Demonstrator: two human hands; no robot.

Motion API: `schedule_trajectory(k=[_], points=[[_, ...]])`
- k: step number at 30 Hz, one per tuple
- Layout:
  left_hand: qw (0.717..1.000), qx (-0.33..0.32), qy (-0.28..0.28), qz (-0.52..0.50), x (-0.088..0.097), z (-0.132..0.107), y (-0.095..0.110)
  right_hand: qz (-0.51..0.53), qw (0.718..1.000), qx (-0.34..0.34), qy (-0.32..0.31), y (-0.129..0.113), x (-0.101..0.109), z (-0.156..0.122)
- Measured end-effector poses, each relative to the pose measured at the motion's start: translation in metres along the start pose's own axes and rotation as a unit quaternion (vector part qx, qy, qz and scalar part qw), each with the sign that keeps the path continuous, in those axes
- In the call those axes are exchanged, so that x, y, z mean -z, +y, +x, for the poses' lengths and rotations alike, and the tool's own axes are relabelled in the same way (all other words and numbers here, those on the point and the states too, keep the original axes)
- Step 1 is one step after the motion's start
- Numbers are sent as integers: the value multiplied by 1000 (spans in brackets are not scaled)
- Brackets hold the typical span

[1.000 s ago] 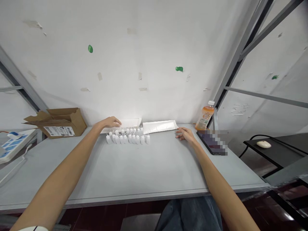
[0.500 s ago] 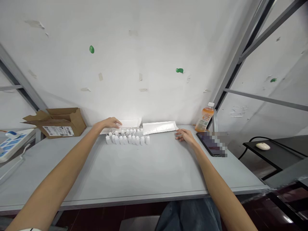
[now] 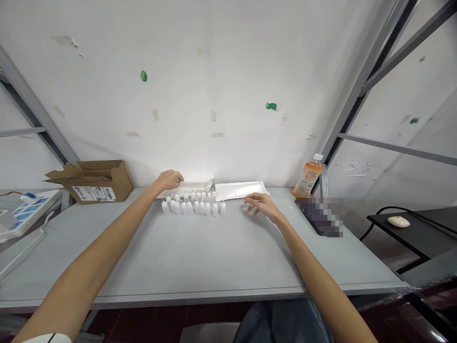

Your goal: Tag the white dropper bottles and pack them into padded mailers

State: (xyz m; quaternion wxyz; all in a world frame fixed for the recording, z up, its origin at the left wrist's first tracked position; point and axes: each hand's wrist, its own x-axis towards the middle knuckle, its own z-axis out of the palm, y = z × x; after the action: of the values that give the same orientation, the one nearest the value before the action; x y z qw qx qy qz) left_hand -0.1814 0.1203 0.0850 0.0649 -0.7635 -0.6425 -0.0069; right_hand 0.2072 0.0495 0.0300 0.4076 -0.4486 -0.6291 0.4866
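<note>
My left hand point(image 3: 168, 180) hangs loosely curled at the left end of a shallow white tray point(image 3: 191, 186), and I cannot tell whether it touches the tray. In front of that tray stands a row of small white bottles point(image 3: 193, 208), joined by thin white strings or tubes. My right hand point(image 3: 260, 204) is over the grey tabletop point(image 3: 178, 257) with its fingers spread, holding nothing. It is just in front of a second white tray point(image 3: 241, 191) and to the right of the bottles.
A juice bottle with an orange label point(image 3: 307, 180) and a dark tablet point(image 3: 314, 218), partly pixelated, lie at the table's right. A cardboard box point(image 3: 96, 183) stands back left. A power strip point(image 3: 26, 209) and a white mouse point(image 3: 398, 221) sit on separate surfaces beyond the table's sides.
My right hand has lifted off the table and moved left, toward the bottles, with its fingers spreading. My left hand has risen slightly. The view has shifted a little.
</note>
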Motion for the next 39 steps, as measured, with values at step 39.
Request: schedule_trajectory(k=[39], points=[[856, -300, 415, 78, -15, -132, 243, -161, 944, 62, 283, 44, 86, -6]])
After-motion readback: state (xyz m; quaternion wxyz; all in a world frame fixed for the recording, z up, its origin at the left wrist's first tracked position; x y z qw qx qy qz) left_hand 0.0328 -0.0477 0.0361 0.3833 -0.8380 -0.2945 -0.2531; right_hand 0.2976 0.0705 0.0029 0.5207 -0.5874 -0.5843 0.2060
